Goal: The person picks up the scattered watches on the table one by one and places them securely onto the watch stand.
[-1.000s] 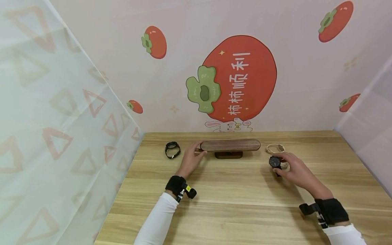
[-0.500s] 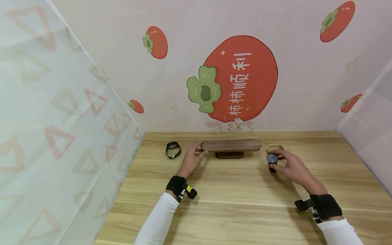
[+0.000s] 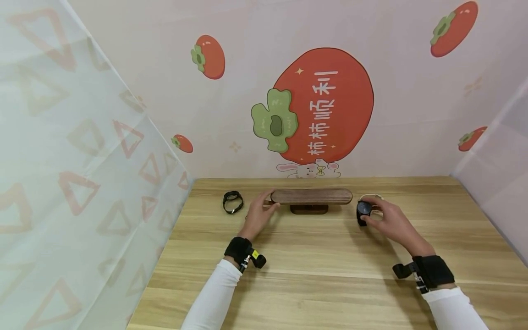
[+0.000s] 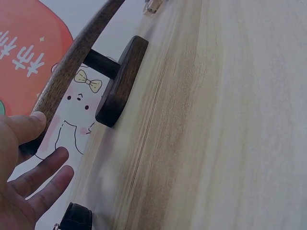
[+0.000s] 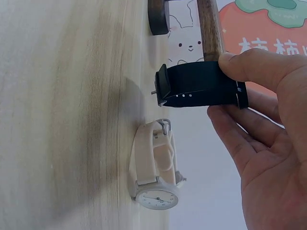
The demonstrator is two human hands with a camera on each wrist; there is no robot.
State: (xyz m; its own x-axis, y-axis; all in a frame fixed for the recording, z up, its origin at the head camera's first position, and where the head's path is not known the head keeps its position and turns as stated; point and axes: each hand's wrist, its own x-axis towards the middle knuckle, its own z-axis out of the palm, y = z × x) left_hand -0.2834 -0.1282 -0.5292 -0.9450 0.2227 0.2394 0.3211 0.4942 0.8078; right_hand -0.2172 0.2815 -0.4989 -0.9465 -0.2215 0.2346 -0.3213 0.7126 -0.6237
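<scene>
A dark wooden T-shaped watch stand (image 3: pixel 311 196) is near the back of the table. My left hand (image 3: pixel 256 215) holds the left end of its bar, thumb on the near side; the other two visible fingers hang free in the left wrist view. Close to the bar's right end, my right hand (image 3: pixel 389 222) pinches a black wristwatch (image 3: pixel 364 208) by its case, its strap forming a loop. The buckle side of that strap (image 5: pixel 196 84) faces the table in the right wrist view. Below it lies a cream wristwatch (image 5: pixel 157 197), mostly hidden behind my right hand in the head view.
Another black wristwatch (image 3: pixel 233 195) lies on the table left of my left hand. A printed wall cloth (image 3: pixel 231 114) with persimmons rises at the table's back edge, and a patterned cloth (image 3: pixel 99 183) hangs along the left side.
My right hand has carried the black wristwatch left and slightly back, to near the bar's right end. My left hand has stayed on the bar's left end.
</scene>
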